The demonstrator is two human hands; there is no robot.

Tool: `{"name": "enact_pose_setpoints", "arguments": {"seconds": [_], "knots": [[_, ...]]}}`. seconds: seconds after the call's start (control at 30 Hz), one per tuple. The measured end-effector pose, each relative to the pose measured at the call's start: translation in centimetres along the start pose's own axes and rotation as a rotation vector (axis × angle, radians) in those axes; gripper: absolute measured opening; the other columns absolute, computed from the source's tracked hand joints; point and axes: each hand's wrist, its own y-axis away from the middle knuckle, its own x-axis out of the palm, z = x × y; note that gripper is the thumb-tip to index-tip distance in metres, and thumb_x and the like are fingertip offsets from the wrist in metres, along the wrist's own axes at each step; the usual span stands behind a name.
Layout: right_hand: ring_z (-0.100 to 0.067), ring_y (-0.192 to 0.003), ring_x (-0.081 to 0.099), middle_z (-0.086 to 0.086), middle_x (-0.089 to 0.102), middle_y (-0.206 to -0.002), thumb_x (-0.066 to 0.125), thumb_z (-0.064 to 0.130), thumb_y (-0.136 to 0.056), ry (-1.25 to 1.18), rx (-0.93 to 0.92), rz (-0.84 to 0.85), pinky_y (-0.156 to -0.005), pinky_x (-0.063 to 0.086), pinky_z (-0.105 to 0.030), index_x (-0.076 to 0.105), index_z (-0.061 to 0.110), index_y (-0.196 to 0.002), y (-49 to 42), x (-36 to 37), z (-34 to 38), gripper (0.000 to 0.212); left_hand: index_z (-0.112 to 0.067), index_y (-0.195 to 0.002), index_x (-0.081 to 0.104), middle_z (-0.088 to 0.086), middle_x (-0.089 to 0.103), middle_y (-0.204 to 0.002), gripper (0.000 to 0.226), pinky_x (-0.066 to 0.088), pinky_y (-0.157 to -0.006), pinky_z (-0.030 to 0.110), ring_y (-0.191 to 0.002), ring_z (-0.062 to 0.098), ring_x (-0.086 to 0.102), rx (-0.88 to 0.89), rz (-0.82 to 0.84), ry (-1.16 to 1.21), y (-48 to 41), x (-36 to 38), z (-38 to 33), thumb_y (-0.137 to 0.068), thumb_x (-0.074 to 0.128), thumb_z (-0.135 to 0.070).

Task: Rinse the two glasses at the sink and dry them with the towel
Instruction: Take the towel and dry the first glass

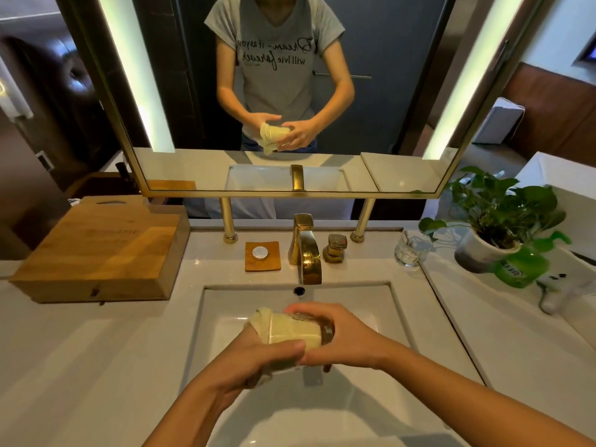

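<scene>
Drying the first glass (295, 332) over the sink (206, 317): right hand (350, 337) fingers (306, 307) curl round it, left hand (258, 359) grips the towel (260, 321) stuffed inside, which probably needs twisting next.

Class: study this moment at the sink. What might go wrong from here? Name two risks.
1. The glass, towel stuffed inside, is gripped by left hand and right hand above the hard sink; a slip might chip it.
2. The second glass stands near the plant pot; a reaching arm could knock it.
</scene>
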Motion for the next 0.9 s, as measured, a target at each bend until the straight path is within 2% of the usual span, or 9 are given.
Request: {"name": "enact_pose_setpoints", "arguments": {"seconds": [0.1,0.2,0.3,0.43,0.53,0.67,0.73,0.83,0.9], "knots": [[-0.021,-0.092,0.069,-0.005,0.067,-0.111,0.082,0.032,-0.066,-0.392,0.151,-0.001,-0.062,0.059,-0.029,0.058,0.025,-0.129,0.3,1.1,0.2,0.068,-0.022,-0.097,0.071,0.000,0.075,-0.094,0.031,0.058,-0.075,0.030,-0.087,0.015,0.071,0.145,0.124,-0.237,0.3,-0.3,-1.1,-0.068,0.082,-0.015],[-0.024,-0.069,0.070,-0.014,0.071,-0.089,0.094,0.034,-0.049,-0.972,0.276,0.091,-0.044,0.052,-0.021,0.058,0.007,-0.117,0.5,2.8,-0.2,0.082,-0.016,-0.093,0.068,0.006,0.072,-0.088,0.023,0.059,-0.073,0.040,-0.079,0.020,0.069,0.265,0.164,-0.491,0.5,-0.4,-1.9,-0.073,0.078,-0.017],[-0.032,-0.066,0.069,-0.021,0.069,-0.085,0.099,0.027,-0.036,-1.322,0.407,0.087,-0.036,0.048,-0.020,0.060,0.001,-0.112,0.3,4.4,-0.8,0.089,-0.019,-0.092,0.066,0.003,0.071,-0.087,0.041,0.058,-0.073,0.042,-0.079,0.016,0.069,0.317,-0.012,-0.707,0.4,-0.5,-1.8,-0.060,0.073,-0.043],[-0.035,-0.063,0.067,-0.024,0.066,-0.088,0.098,0.026,-0.040,-1.416,0.385,0.023,-0.038,0.052,-0.026,0.067,-0.003,-0.105,-0.6,6.1,-1.5,0.078,-0.023,-0.088,0.067,0.001,0.072,-0.083,0.041,0.059,-0.075,0.042,-0.079,0.013,0.070,0.304,-0.261,-0.484,0.3,-0.4,-0.1,-0.053,0.076,-0.043],[-0.037,-0.065,0.067,-0.026,0.067,-0.090,0.098,0.022,-0.040,-1.497,0.390,-0.035,-0.053,0.058,-0.036,0.069,-0.006,-0.101,-0.6,7.7,-1.9,0.073,-0.021,-0.098,0.064,0.001,0.071,-0.094,0.040,0.057,-0.081,0.036,-0.091,0.017,0.069,0.250,-0.418,-0.234,0.0,-0.8,0.9,-0.064,0.085,-0.022],[-0.031,-0.072,0.068,-0.021,0.070,-0.094,0.099,0.027,-0.035,-1.442,0.424,-0.135,-0.063,0.056,-0.038,0.072,-0.001,-0.103,-1.1,9.8,-2.6,0.079,-0.022,-0.114,0.053,-0.002,0.064,-0.105,0.042,0.051,-0.081,0.026,-0.093,0.009,0.062,0.213,-0.525,0.025,0.7,-2.0,1.4,-0.079,0.073,-0.011],[-0.029,-0.073,0.070,-0.020,0.071,-0.097,0.099,0.026,-0.036,-1.397,0.404,-0.151,-0.063,0.057,-0.037,0.071,0.002,-0.109,-1.5,10.3,-2.4,0.082,-0.020,-0.120,0.053,0.002,0.063,-0.110,0.040,0.048,-0.085,0.030,-0.095,0.014,0.061,0.192,-0.568,0.116,1.3,-2.9,1.6,-0.084,0.068,-0.011],[-0.031,-0.089,0.071,-0.021,0.069,-0.114,0.098,0.022,-0.042,-1.306,0.321,-0.137,-0.070,0.060,-0.039,0.069,0.006,-0.116,-2.1,10.6,-1.0,0.081,-0.012,-0.132,0.050,0.007,0.059,-0.122,0.046,0.043,-0.101,0.038,-0.111,0.026,0.057,0.126,-0.624,0.203,2.0,-5.0,2.1,-0.088,0.063,-0.012],[-0.032,-0.108,0.066,-0.019,0.066,-0.123,0.096,0.028,-0.049,-1.109,0.264,-0.115,-0.086,0.056,-0.040,0.062,0.012,-0.125,-2.7,11.0,0.1,0.085,-0.010,-0.131,0.051,0.011,0.061,-0.124,0.045,0.043,-0.103,0.042,-0.113,0.030,0.058,0.091,-0.643,0.230,2.5,-6.7,2.7,-0.088,0.062,-0.011]]}}
